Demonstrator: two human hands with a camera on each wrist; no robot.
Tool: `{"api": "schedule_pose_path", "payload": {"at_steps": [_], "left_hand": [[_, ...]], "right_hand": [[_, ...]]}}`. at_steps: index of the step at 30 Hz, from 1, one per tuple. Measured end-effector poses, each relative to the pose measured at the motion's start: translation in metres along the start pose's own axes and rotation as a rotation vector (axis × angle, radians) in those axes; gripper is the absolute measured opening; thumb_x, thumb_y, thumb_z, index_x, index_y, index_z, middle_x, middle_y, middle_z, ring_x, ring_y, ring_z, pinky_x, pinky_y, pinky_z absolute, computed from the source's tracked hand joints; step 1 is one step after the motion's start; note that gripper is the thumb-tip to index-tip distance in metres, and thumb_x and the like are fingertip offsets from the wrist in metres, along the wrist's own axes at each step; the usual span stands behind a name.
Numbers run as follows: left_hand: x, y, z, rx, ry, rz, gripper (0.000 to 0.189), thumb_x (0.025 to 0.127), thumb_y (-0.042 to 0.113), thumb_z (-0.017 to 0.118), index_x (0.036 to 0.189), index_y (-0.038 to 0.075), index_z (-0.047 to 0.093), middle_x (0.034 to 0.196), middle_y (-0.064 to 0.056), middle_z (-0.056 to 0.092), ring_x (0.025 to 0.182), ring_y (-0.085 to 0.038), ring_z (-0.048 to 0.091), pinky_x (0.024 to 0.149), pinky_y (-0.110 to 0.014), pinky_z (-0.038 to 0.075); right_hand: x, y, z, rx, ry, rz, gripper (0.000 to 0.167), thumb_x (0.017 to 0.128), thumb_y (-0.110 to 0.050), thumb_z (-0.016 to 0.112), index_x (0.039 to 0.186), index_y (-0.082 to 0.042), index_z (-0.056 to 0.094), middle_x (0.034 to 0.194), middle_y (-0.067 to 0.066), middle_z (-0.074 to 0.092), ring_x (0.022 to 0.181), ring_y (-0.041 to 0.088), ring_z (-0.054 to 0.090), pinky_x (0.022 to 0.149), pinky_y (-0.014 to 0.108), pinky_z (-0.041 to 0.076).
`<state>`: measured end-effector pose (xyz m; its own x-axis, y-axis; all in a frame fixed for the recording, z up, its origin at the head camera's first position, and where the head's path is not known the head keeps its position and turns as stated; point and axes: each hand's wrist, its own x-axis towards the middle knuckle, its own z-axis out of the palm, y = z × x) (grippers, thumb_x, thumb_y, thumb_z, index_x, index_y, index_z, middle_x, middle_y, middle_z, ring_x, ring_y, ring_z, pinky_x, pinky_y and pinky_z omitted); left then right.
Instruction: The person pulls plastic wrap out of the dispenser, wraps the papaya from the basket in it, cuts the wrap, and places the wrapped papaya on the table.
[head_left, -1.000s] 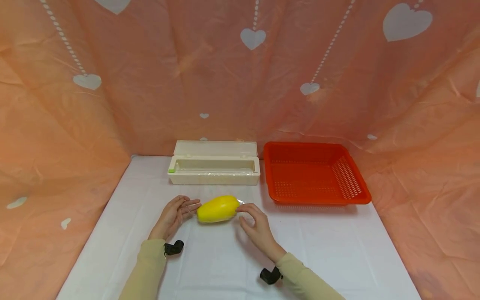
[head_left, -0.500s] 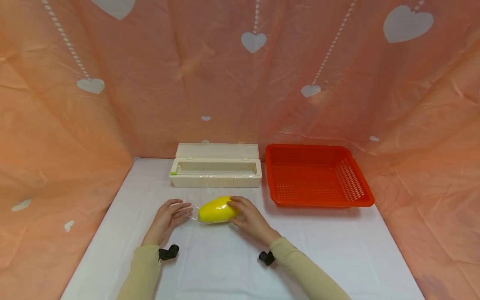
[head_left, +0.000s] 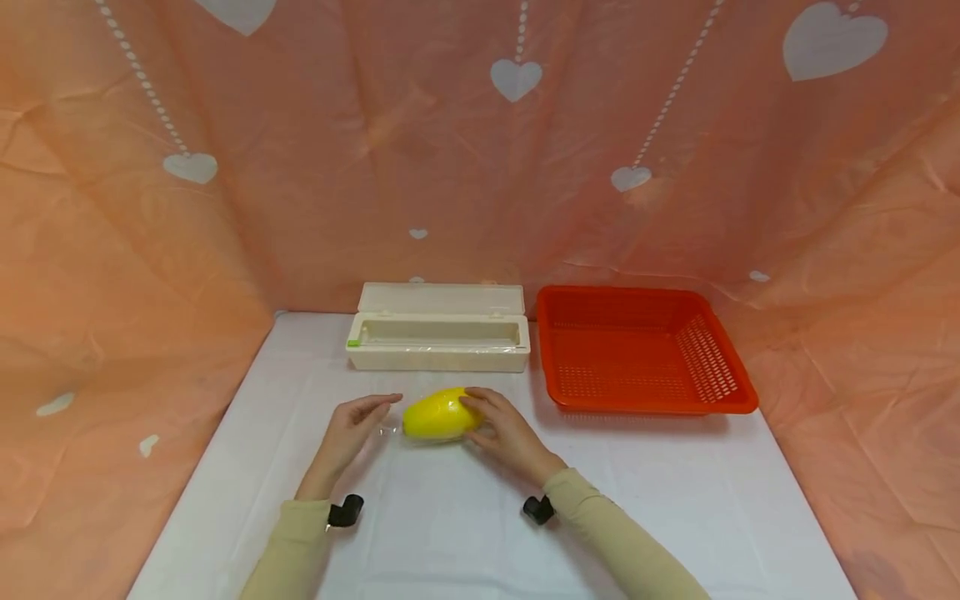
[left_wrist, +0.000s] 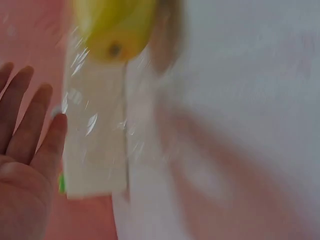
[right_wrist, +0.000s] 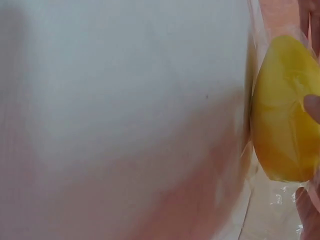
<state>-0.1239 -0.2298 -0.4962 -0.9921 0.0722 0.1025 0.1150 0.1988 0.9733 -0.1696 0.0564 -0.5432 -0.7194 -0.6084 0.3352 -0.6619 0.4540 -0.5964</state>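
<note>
A yellow papaya (head_left: 435, 417), wrapped in clear cling film, lies at the middle of the white table. My right hand (head_left: 510, 433) holds its right end, fingers over the top and thumb at the near side. In the right wrist view the thumb presses against the wrapped papaya (right_wrist: 282, 115). My left hand (head_left: 351, 433) is off the papaya's left end, fingers extended. A loose tail of film (left_wrist: 92, 120) trails from that end, and the left hand's fingertips reach its edge in the left wrist view. The papaya's right end is partly hidden by the right hand.
Behind the papaya stands a white cling film box (head_left: 438, 358) with its lid (head_left: 442, 298) raised and a green piece at its left end. To its right is a red perforated basket (head_left: 637, 392). A pink-orange curtain with hearts (head_left: 465, 183) encloses the table.
My right hand has moved from beside the papaya's right end onto it. The left hand drew away from the left end, then came slightly back with straighter fingers.
</note>
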Motion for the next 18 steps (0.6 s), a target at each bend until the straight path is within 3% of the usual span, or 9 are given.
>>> {"api": "schedule_pose_path", "payload": {"at_steps": [2, 4, 8, 11, 14, 18], "left_hand": [[0.000, 0.007, 0.011, 0.079, -0.076, -0.016, 0.030, 0.099, 0.012, 0.054, 0.121, -0.007, 0.061, 0.125, -0.020, 0.059, 0.122, -0.027, 0.051, 0.102, -0.036, 0.043], [-0.001, 0.013, 0.020, 0.141, -0.109, -0.008, 0.030, 0.098, 0.009, 0.055, 0.122, -0.008, 0.060, 0.127, -0.022, 0.057, 0.124, -0.035, 0.048, 0.104, -0.046, 0.039], [-0.003, 0.015, 0.030, 0.207, -0.097, 0.057, 0.030, 0.094, 0.000, 0.058, 0.121, -0.013, 0.058, 0.126, -0.027, 0.056, 0.122, -0.043, 0.048, 0.104, -0.054, 0.035], [0.001, 0.001, 0.034, 0.231, -0.069, 0.091, 0.031, 0.092, -0.001, 0.060, 0.121, -0.013, 0.058, 0.126, -0.027, 0.056, 0.121, -0.044, 0.048, 0.104, -0.055, 0.035], [0.005, -0.014, 0.035, 0.237, -0.061, 0.073, 0.035, 0.091, 0.004, 0.064, 0.123, -0.009, 0.058, 0.127, -0.023, 0.057, 0.122, -0.041, 0.048, 0.105, -0.053, 0.036], [0.011, -0.024, 0.032, 0.207, -0.086, 0.026, 0.043, 0.086, 0.009, 0.072, 0.126, -0.002, 0.059, 0.129, -0.018, 0.057, 0.123, -0.035, 0.049, 0.105, -0.046, 0.038]], "right_hand": [[0.000, 0.000, -0.001, -0.039, -0.022, -0.010, 0.061, 0.087, -0.021, 0.073, 0.141, -0.015, 0.047, 0.148, 0.000, 0.037, 0.134, 0.020, 0.036, 0.109, 0.034, 0.035], [0.000, 0.000, -0.001, -0.103, -0.043, -0.040, 0.062, 0.088, -0.024, 0.072, 0.143, -0.015, 0.045, 0.149, 0.001, 0.035, 0.134, 0.021, 0.035, 0.110, 0.036, 0.033], [-0.003, 0.000, -0.002, -0.254, -0.060, -0.125, 0.063, 0.089, -0.031, 0.069, 0.145, -0.015, 0.043, 0.152, 0.003, 0.032, 0.135, 0.023, 0.033, 0.112, 0.037, 0.029], [-0.004, 0.001, -0.003, -0.310, -0.053, -0.162, 0.062, 0.090, -0.035, 0.065, 0.144, -0.015, 0.043, 0.152, 0.005, 0.031, 0.136, 0.023, 0.032, 0.113, 0.037, 0.026], [-0.005, 0.002, -0.003, -0.280, -0.054, -0.141, 0.063, 0.090, -0.037, 0.064, 0.145, -0.015, 0.041, 0.152, 0.004, 0.030, 0.136, 0.022, 0.032, 0.113, 0.037, 0.027], [0.000, 0.007, -0.006, -0.098, -0.058, -0.042, 0.066, 0.087, -0.030, 0.070, 0.145, -0.015, 0.040, 0.149, -0.002, 0.033, 0.134, 0.019, 0.034, 0.110, 0.035, 0.032]]}}
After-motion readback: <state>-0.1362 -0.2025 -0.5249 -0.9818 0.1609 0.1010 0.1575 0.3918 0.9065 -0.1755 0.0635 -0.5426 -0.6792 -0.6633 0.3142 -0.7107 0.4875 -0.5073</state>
